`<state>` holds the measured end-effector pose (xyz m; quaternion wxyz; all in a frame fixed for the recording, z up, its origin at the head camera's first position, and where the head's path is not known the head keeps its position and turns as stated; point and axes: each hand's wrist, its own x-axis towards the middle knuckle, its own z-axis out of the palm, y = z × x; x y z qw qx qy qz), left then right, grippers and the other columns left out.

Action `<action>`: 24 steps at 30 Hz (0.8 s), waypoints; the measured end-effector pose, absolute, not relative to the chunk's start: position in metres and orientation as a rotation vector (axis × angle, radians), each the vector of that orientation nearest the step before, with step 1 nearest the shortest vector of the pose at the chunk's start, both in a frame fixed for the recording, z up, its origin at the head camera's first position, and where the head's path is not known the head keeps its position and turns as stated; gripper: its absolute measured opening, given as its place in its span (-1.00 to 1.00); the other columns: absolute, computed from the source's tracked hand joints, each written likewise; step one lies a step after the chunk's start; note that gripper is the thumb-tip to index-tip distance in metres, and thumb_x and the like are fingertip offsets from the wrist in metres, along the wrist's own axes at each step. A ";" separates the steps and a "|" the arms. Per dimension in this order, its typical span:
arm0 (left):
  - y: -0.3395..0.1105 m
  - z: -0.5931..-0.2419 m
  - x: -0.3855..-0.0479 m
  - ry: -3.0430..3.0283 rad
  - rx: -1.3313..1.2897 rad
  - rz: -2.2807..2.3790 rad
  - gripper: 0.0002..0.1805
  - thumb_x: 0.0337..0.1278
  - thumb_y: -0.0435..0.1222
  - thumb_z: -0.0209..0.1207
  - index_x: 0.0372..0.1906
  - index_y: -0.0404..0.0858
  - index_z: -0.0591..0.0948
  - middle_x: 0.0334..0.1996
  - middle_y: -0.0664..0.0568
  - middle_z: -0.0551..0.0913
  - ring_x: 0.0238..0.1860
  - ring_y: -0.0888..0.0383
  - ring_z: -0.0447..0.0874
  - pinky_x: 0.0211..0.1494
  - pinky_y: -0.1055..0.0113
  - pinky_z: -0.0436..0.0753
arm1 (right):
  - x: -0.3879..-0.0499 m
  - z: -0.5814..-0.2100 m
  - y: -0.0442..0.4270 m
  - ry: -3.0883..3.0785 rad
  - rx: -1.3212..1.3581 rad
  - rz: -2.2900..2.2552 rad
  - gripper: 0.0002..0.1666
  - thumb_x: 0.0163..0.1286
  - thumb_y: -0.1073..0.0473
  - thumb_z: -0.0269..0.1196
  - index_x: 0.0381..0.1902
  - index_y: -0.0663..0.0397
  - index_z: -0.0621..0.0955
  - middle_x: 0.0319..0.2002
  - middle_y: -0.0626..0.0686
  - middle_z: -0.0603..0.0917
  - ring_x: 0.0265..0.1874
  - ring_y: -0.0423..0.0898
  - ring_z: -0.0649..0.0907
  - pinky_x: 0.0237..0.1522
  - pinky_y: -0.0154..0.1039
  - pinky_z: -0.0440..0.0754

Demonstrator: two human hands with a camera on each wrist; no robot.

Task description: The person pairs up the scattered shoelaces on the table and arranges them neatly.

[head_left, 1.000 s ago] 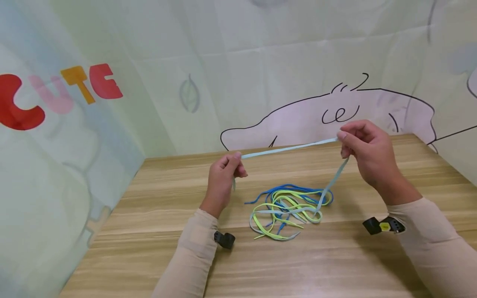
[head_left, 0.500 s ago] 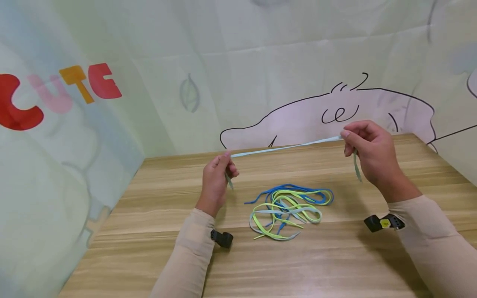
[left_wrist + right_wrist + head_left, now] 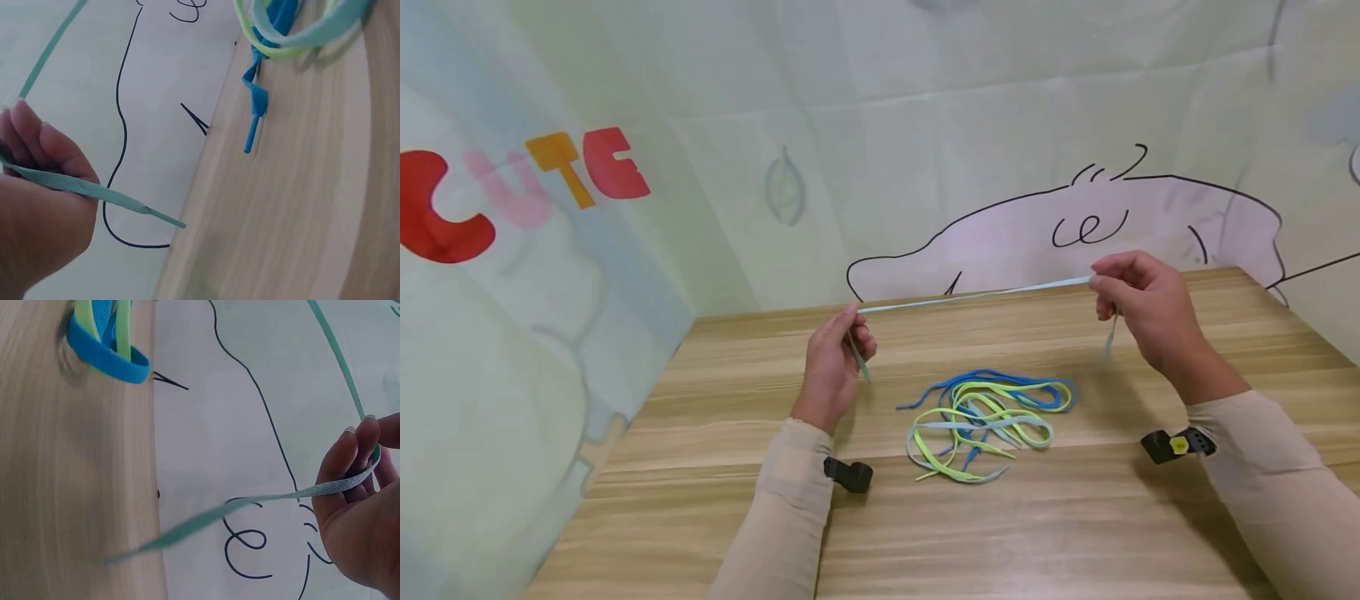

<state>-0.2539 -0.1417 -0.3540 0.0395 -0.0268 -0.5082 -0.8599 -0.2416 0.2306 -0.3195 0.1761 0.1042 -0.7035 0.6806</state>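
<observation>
A pale mint-green shoelace (image 3: 970,297) is stretched between the two hands above the table. My left hand (image 3: 833,358) pinches it near one end, and the tipped tail (image 3: 125,199) dangles past the palm in the left wrist view. My right hand (image 3: 1150,312) pinches the other side between thumb and fingers. From that hand a short loose tail (image 3: 200,523) hangs, blurred toward its tip in the right wrist view. Below and between the hands lies a tangle of blue, yellow-green and pale shoelaces (image 3: 992,417) on the table, touching neither hand.
The wood-grain table (image 3: 700,517) reaches back to a printed cloth backdrop (image 3: 925,150) with a cartoon figure and coloured letters. A small black camera (image 3: 850,475) sits on the left wrist, another black camera (image 3: 1161,447) on the right.
The right-hand stretch of lace, which ran down into the pile, has come free and now hangs as a short tail. My left hand has shifted slightly left.
</observation>
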 end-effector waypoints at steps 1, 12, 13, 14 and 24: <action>-0.141 -0.354 -0.254 -1.545 -0.074 -2.654 -0.75 0.47 -0.20 0.12 -0.37 -0.24 0.56 -0.55 0.08 0.54 -0.51 0.24 0.52 -0.33 0.45 0.59 | -0.242 -0.321 0.232 -2.022 0.274 1.905 -0.91 0.40 0.30 0.29 -0.15 0.09 0.65 -0.40 -0.02 0.60 -0.55 -0.13 0.57 -0.41 -0.37 0.58; -0.135 -0.358 -0.257 -1.614 -0.025 -2.689 -0.80 0.46 -0.29 0.07 -0.23 -0.33 0.61 -0.56 0.07 0.56 -0.52 0.22 0.55 -0.34 0.42 0.57 | -0.252 -0.334 0.241 -2.224 0.188 1.763 -0.76 0.45 0.23 0.27 -0.08 0.34 0.60 -0.43 -0.11 0.62 -0.52 -0.17 0.60 -0.42 -0.35 0.62; -0.136 -0.358 -0.258 -1.653 -0.019 -2.672 -0.80 0.45 -0.29 0.07 -0.19 -0.35 0.61 -0.55 0.07 0.56 -0.51 0.22 0.56 -0.34 0.41 0.57 | -0.253 -0.335 0.242 -2.254 0.181 1.730 -0.73 0.46 0.20 0.26 -0.06 0.34 0.59 -0.42 -0.13 0.62 -0.50 -0.17 0.60 -0.41 -0.36 0.62; -0.137 -0.358 -0.259 -1.694 -0.015 -2.650 -0.80 0.45 -0.29 0.08 -0.15 -0.37 0.61 -0.54 0.06 0.57 -0.50 0.22 0.56 -0.33 0.41 0.57 | -0.254 -0.335 0.243 -2.280 0.175 1.701 -0.71 0.47 0.18 0.25 -0.04 0.33 0.58 -0.41 -0.13 0.62 -0.49 -0.18 0.60 -0.40 -0.36 0.62; -0.153 -0.358 -0.274 -1.969 0.066 -2.510 -0.66 0.50 -0.19 0.08 0.03 -0.43 0.59 -0.50 0.10 0.57 -0.47 0.24 0.59 -0.32 0.43 0.57 | -0.268 -0.332 0.242 -2.518 0.169 1.349 -0.63 0.50 -0.01 0.20 -0.03 0.21 0.62 -0.31 0.06 0.64 -0.42 -0.12 0.62 -0.38 -0.34 0.62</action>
